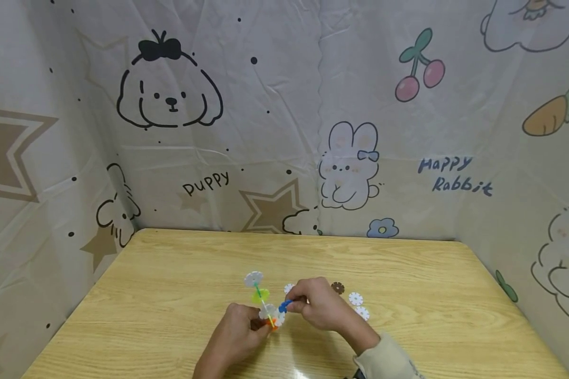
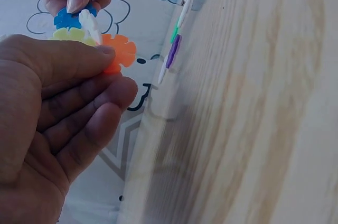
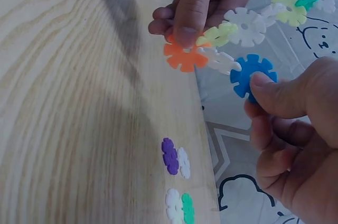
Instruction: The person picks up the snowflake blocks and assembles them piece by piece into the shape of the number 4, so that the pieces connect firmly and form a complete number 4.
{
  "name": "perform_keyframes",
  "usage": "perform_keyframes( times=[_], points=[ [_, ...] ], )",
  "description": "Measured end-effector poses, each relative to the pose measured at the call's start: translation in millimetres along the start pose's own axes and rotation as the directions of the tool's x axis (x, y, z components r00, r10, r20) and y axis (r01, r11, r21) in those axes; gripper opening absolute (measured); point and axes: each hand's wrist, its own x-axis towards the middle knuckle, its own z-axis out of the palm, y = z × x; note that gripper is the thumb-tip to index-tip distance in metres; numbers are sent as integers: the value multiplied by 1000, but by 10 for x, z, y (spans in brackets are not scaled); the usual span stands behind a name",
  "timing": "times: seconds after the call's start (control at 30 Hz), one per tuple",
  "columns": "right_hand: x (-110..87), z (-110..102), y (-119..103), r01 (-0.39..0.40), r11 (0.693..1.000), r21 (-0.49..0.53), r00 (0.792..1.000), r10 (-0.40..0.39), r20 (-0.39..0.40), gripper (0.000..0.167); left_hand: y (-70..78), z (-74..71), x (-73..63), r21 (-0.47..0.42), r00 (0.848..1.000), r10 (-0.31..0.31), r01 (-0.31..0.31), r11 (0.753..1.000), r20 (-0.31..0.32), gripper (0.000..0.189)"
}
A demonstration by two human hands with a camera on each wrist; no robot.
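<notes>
Between thumb and fingers my left hand pinches an orange notched building disc, at the near end of a branching chain. A yellow-green disc, a white disc and more discs run up from it, past a small green disc to a clear-white one at the far tip. Another white disc juts from the orange one. My right hand pinches a blue disc, its notched edge right at that white disc's end. The right thumb covers part of the blue disc.
Loose discs lie on the wooden table beyond and right of my right hand: a brown-looking disc, white discs, and in the right wrist view a purple disc and a green disc. A printed cloth hangs behind.
</notes>
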Motion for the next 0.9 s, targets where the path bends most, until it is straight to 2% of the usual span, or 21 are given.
perform_keyframes(
  times=[0.27,0.47,0.7,0.8,0.9],
  points=[
    [-27,31,11,27,999,-36,998,-30,-61,6,7,51,2,13,999,38,-37,999,-26,6],
    [-43,67,15,28,999,-24,997,-30,-77,8,19,90,-1,24,999,31,-30,999,-29,5],
    [-22,87,-18,59,993,-102,997,-64,-49,11,1,88,-8,26,999,35,-34,999,-28,9],
    [-19,63,-8,61,993,-104,998,-64,-24,9,-14,86,-12,2,1000,28,-28,1000,-7,9],
    [-22,44,3,51,994,-93,999,-53,-14,9,-16,86,2,21,1000,24,-24,1000,-3,8]
  ],
)
